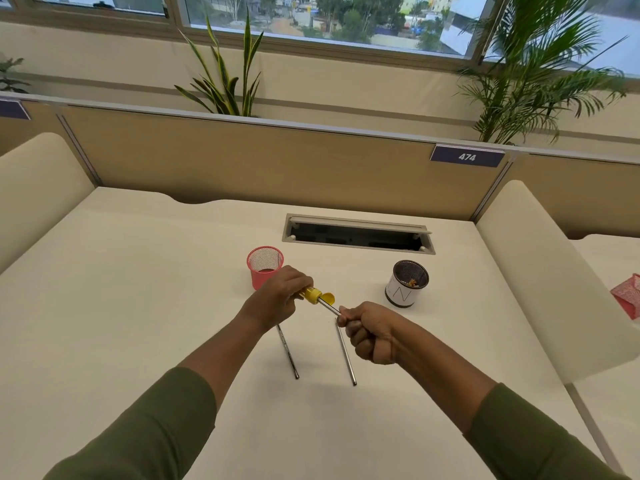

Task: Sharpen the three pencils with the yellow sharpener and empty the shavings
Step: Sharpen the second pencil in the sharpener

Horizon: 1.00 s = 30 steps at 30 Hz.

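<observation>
Left hand [277, 297] fingers grip the sharpener [311, 294]; right hand [369, 332] fingers fist the pencil [329, 308]. Risk: skewed twisting snaps the lead.

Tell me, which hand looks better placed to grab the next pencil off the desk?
Probably the right hand: it hovers directly above one lying pencil, while the left hand holds the yellow sharpener.

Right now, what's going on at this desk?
A person is sharpening a pencil. The left hand holds the yellow sharpener, and the right hand pushes the pencil into it. Two more pencils lie on the white desk beneath the hands. A pink mesh cup stands behind the left hand; a white cup to the right holds what look like shavings.
</observation>
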Tool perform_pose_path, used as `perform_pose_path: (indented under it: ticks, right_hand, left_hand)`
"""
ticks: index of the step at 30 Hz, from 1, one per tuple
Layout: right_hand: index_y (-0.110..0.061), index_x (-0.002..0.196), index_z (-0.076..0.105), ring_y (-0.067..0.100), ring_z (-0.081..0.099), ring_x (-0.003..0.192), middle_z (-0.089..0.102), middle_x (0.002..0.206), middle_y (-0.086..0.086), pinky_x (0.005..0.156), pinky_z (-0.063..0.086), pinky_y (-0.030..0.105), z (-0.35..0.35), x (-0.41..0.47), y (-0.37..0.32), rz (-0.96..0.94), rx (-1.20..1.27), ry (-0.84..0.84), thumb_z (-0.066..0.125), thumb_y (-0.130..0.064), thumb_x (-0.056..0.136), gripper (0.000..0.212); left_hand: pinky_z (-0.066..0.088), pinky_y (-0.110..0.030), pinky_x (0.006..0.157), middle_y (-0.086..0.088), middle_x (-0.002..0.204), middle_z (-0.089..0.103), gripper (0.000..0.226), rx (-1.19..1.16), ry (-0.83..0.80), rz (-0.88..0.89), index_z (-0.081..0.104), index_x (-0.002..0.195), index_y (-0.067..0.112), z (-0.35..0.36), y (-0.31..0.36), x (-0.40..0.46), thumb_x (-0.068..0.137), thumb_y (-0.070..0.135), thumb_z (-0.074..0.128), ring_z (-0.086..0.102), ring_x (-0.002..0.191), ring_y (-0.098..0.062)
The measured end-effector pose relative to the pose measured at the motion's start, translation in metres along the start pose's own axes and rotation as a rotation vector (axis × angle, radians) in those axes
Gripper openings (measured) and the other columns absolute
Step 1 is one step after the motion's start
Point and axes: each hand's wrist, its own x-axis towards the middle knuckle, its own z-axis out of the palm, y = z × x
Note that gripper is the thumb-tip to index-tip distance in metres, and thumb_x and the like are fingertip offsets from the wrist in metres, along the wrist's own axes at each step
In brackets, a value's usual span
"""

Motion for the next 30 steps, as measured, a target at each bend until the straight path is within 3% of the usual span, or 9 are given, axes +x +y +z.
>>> perform_pose_path:
  ticks: [4, 7, 10, 13, 17, 21, 25, 30]
  right_hand:
    - [-0.015, 0.069, 0.049, 0.005, 0.018, 0.034, 0.029, 0.045, -0.008, 0.030, 0.016, 0.015, 0.000, 0.000, 0.001, -0.036, -0.058, 0.026, 0.040, -0.029, 0.102, 0.037]
    - [-0.013, 0.074, 0.060, 0.009, 0.025, 0.040, 0.040, 0.052, -0.004, 0.038, 0.021, 0.020, 0.000, -0.001, 0.004, -0.255, -0.407, 0.194, 0.047, -0.035, 0.099, 0.036]
    - [-0.023, 0.067, 0.068, 0.012, 0.044, 0.051, 0.058, 0.062, -0.001, 0.049, 0.033, 0.025, -0.002, 0.002, 0.008, -0.537, -0.831, 0.395, 0.048, -0.041, 0.097, 0.040]
    - [-0.027, 0.067, 0.066, 0.011, 0.048, 0.053, 0.059, 0.059, -0.003, 0.053, 0.035, 0.028, -0.007, 0.008, 0.011, -0.704, -0.987, 0.469, 0.047, -0.042, 0.097, 0.039]
    - [-0.029, 0.064, 0.065, 0.008, 0.045, 0.049, 0.053, 0.052, -0.006, 0.050, 0.033, 0.027, -0.014, 0.013, 0.016, -0.786, -0.960, 0.487, 0.049, -0.040, 0.096, 0.038]
    - [-0.031, 0.064, 0.064, 0.006, 0.047, 0.052, 0.056, 0.055, -0.007, 0.055, 0.037, 0.026, -0.020, 0.016, 0.023, -0.827, -0.884, 0.469, 0.051, -0.037, 0.097, 0.036]
    - [-0.029, 0.070, 0.067, 0.000, 0.049, 0.052, 0.058, 0.056, -0.010, 0.053, 0.037, 0.018, -0.024, 0.019, 0.035, -0.851, -0.786, 0.451, 0.054, -0.035, 0.096, 0.029]
    - [-0.027, 0.075, 0.067, -0.001, 0.050, 0.057, 0.061, 0.060, -0.015, 0.054, 0.037, 0.009, -0.025, 0.023, 0.049, -0.875, -0.649, 0.408, 0.063, -0.030, 0.090, 0.016]
  left_hand:
    - [0.051, -0.033, 0.067, -0.012, 0.089, 0.069, 0.030, -0.007, 0.001, 0.004, 0.067, 0.096, 0.003, 0.000, -0.002, 0.000, 0.071, -0.015, 0.066, 0.060, 0.081, -0.026]
    - [0.051, -0.035, 0.065, -0.011, 0.089, 0.069, 0.032, -0.021, -0.033, -0.041, 0.066, 0.097, 0.005, 0.005, -0.005, -0.002, 0.071, -0.014, 0.064, 0.058, 0.079, -0.024]
    - [0.050, -0.031, 0.067, -0.011, 0.091, 0.069, 0.035, -0.067, -0.054, -0.115, 0.066, 0.100, 0.005, 0.010, -0.007, -0.002, 0.072, -0.015, 0.061, 0.057, 0.080, -0.022]
    - [0.051, -0.027, 0.069, -0.012, 0.091, 0.069, 0.035, -0.115, -0.036, -0.184, 0.067, 0.102, 0.004, 0.013, -0.009, -0.001, 0.072, -0.015, 0.063, 0.058, 0.080, -0.021]
    - [0.050, -0.019, 0.069, -0.012, 0.090, 0.068, 0.036, -0.203, 0.004, -0.286, 0.067, 0.103, 0.004, 0.015, -0.009, -0.002, 0.074, -0.015, 0.061, 0.059, 0.075, -0.016]
    - [0.054, -0.025, 0.072, -0.012, 0.089, 0.067, 0.038, -0.285, 0.068, -0.375, 0.067, 0.104, 0.001, 0.019, -0.009, -0.003, 0.073, -0.019, 0.058, 0.062, 0.074, -0.017]
    - [0.055, -0.015, 0.071, -0.007, 0.087, 0.064, 0.041, -0.347, 0.073, -0.435, 0.068, 0.102, 0.002, 0.022, -0.009, -0.007, 0.073, -0.022, 0.051, 0.062, 0.075, -0.016]
    - [0.056, -0.019, 0.072, -0.005, 0.083, 0.065, 0.042, -0.404, 0.087, -0.495, 0.069, 0.100, 0.007, 0.027, -0.009, -0.012, 0.074, -0.020, 0.050, 0.064, 0.072, -0.012]
